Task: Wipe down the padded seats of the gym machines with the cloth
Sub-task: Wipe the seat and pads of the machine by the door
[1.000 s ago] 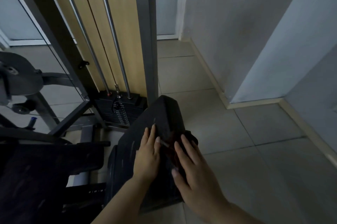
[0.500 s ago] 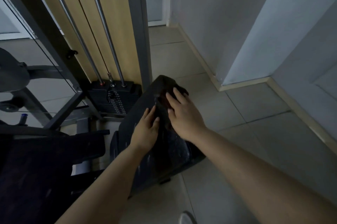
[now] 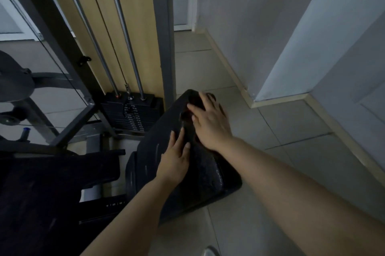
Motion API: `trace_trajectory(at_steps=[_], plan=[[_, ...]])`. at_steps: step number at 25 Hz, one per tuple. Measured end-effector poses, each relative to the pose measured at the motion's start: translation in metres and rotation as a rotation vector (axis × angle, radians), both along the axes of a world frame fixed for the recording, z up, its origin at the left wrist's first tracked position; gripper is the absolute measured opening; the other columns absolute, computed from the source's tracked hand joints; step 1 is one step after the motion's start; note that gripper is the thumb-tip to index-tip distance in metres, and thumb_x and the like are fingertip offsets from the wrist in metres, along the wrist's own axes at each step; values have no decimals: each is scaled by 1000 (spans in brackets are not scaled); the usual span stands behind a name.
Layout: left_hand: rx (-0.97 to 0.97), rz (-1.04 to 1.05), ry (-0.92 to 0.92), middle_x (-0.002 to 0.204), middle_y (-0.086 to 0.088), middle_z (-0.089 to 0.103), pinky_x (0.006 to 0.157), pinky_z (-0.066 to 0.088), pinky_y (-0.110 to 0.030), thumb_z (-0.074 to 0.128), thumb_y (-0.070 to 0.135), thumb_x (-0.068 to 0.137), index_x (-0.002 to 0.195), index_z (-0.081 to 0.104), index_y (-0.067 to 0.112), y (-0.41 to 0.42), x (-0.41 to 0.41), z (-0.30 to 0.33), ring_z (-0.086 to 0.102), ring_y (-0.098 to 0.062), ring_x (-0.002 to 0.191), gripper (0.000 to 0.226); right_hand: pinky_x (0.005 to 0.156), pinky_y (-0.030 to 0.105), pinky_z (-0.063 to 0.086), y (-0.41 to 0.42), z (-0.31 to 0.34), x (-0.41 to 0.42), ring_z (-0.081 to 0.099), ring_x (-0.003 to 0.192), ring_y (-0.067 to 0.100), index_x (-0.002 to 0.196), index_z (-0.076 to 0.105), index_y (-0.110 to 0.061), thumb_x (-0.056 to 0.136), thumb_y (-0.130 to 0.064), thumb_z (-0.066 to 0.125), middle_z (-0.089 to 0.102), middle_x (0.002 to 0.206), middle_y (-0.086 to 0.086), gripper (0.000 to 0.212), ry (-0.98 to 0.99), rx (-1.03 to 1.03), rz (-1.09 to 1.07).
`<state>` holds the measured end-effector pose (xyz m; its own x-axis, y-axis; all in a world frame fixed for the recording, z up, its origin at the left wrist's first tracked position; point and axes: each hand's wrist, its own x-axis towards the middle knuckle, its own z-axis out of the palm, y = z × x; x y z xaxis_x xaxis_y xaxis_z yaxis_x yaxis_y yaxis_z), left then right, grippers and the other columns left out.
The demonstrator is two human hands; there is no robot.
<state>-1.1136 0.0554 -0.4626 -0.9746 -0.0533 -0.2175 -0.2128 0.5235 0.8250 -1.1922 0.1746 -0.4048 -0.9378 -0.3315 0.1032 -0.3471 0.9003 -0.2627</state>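
Note:
A black padded seat (image 3: 200, 174) of a gym machine slants from the lower middle up toward the weight stack. A dark cloth (image 3: 189, 115) lies bunched on the seat's far end. My right hand (image 3: 210, 124) lies flat on the cloth with its fingers stretched toward the far edge of the pad. My left hand (image 3: 174, 159) rests flat on the seat just left of the cloth, fingers straight and touching the cloth's near edge. Most of the cloth is hidden under my right hand.
A black weight stack (image 3: 133, 113) with two steel guide rods (image 3: 123, 32) stands behind the seat, beside a grey upright post (image 3: 166, 47). Another dark pad (image 3: 52, 174) sits at the lower left. Tiled floor (image 3: 281, 126) and white walls lie to the right.
My right hand has slid the cloth up the seat from its middle to its far end. My left hand stayed flat on the pad beside it.

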Motion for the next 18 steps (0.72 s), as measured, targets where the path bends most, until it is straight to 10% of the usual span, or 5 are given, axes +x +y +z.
trace_trajectory(at_steps=[7,12,18], plan=[[31,-10,16,159,2,12,106,17,-21,40,38,99,149,22,35,-9,4,3,15,-17,145,53,114,37,22,-3,3,-2,19,143,27,148,30,-22,101,-27,37,15,158,6,48,-119,-162,-33],[68,-62,-51,160,4,6,117,18,-45,41,50,95,149,14,41,-6,17,-8,11,-22,146,60,113,33,24,42,11,123,11,145,21,151,17,-30,100,-34,38,2,160,-5,55,-119,20,35],[-12,-94,-49,160,2,-1,115,17,-51,32,46,99,149,7,40,-7,14,1,5,-20,146,55,115,40,24,12,6,39,15,144,29,146,35,-22,102,-27,32,11,160,1,44,-31,98,72]])
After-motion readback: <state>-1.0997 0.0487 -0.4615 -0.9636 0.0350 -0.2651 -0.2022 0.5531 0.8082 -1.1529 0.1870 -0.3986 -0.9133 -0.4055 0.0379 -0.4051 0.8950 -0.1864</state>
